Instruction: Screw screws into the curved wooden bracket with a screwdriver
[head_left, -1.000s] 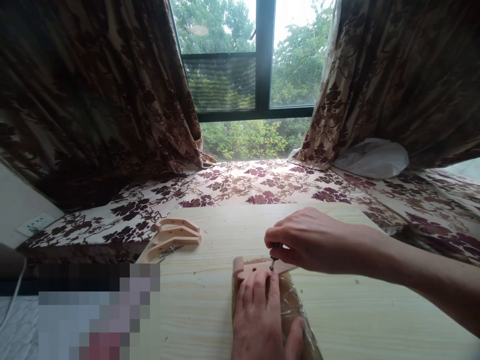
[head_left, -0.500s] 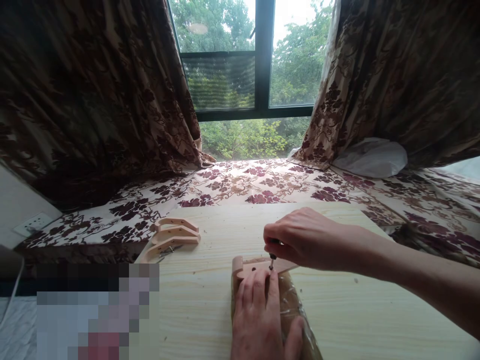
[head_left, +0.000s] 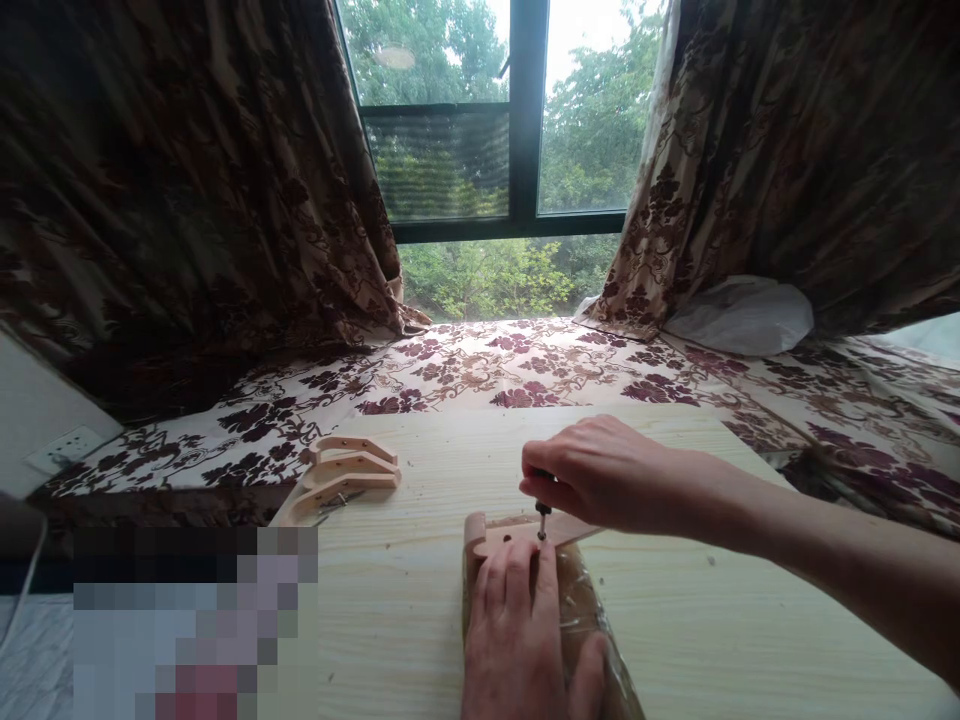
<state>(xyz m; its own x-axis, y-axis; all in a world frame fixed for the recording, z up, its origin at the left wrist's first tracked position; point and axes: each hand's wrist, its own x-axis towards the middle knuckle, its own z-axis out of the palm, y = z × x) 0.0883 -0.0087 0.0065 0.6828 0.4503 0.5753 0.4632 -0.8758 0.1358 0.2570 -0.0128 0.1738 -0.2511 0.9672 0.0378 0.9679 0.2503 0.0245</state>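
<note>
My right hand (head_left: 592, 475) is closed around the dark handle of a screwdriver (head_left: 541, 520). The tool stands nearly upright, its tip at a hole in a pale wooden piece (head_left: 491, 543). That piece lies across the far end of a brown block wrapped in clear plastic (head_left: 581, 600). My left hand (head_left: 517, 630) rests flat on the block with its fingers stretched forward, fingertips against the near edge of the wooden piece. The index fingertip is close beside the screwdriver tip. Whether a screw sits under the tip cannot be made out.
Several similar wooden pieces (head_left: 352, 465) lie at the table's left edge, with small metal parts (head_left: 339, 502) beside them. The pale wooden table (head_left: 720, 620) carries small specks. Behind it are a floral-covered ledge (head_left: 480, 365), patterned curtains, a window and a white plastic bag (head_left: 742, 315).
My right hand has shifted and turned slightly to the left about the screwdriver, whose shaft now shows more. The left hand, block and wooden piece have stayed in place.
</note>
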